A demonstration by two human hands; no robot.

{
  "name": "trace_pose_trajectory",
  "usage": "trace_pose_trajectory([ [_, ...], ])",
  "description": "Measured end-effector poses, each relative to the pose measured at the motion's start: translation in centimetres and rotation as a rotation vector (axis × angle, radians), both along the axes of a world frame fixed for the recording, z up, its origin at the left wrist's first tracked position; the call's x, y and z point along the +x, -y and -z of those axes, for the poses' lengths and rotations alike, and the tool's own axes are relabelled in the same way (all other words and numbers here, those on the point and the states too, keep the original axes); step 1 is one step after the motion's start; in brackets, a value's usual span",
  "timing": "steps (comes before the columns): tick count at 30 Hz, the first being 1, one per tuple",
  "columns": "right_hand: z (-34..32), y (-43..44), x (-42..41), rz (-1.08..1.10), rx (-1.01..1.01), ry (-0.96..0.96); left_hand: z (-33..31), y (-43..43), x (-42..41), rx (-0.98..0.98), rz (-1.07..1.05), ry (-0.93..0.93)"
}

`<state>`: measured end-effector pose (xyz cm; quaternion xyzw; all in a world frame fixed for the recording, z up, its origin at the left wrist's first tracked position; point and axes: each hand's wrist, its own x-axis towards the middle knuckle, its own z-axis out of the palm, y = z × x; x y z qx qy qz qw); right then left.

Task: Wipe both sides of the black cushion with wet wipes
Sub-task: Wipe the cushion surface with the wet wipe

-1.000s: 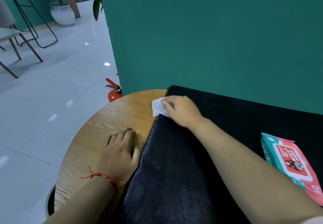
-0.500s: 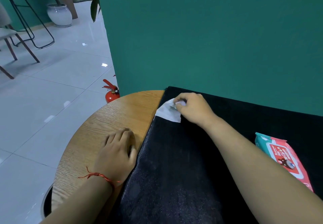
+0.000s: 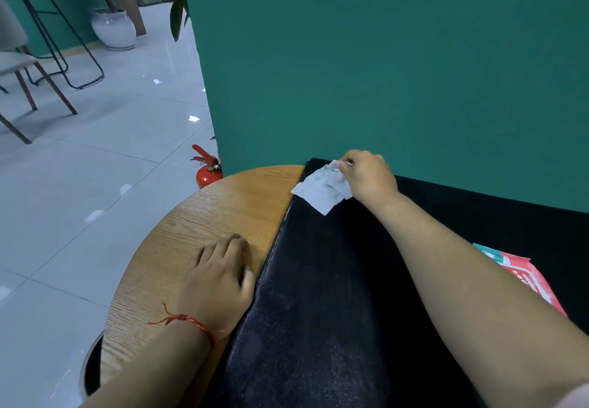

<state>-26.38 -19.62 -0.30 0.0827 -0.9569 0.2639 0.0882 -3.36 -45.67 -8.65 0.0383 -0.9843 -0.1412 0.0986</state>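
A black cushion lies on a round wooden table, its far edge against a teal wall. My right hand pinches a white wet wipe at the cushion's far left corner; the wipe hangs partly lifted and shows grey smudges. My left hand rests flat on the table, its thumb side touching the cushion's left edge. A red string is tied round the left wrist.
A teal and red pack of wet wipes lies on the cushion at the right, partly hidden by my right forearm. A red fire extinguisher stands on the tiled floor beyond the table. Chairs and a white plant pot stand far left.
My right hand has moved from the cushion's left edge up to its far corner, and the wipe has gone from pressed flat to pinched and lifted. The left hand has stayed in place.
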Motion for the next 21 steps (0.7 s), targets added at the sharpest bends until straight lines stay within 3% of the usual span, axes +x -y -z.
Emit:
trace_pose_trajectory([
  [8, 0.5, 4.6, 3.3, -0.080, 0.256, -0.122, -0.1, 0.0, 0.0, -0.005, 0.004, 0.001],
  [11, 1.4, 5.3, 4.2, -0.108, 0.160, -0.093, -0.1, 0.0, 0.1, -0.010, -0.001, 0.000],
  [15, 1.0, 3.4, 2.6, -0.010, -0.136, -0.193, -0.1, 0.0, 0.0, -0.005, 0.003, -0.007],
  [17, 1.3, 2.7, 1.8, -0.208, -0.160, -0.132, -0.1, -0.1, 0.1, -0.003, 0.004, -0.001],
  [19, 2.4, 2.7, 1.6, -0.439, -0.015, -0.027, -0.1, -0.1, 0.1, -0.004, 0.002, 0.000],
  [21, 3.8, 2.6, 1.3, -0.519, 0.097, 0.016, -0.2, 0.0, 0.1, -0.003, 0.005, 0.000],
])
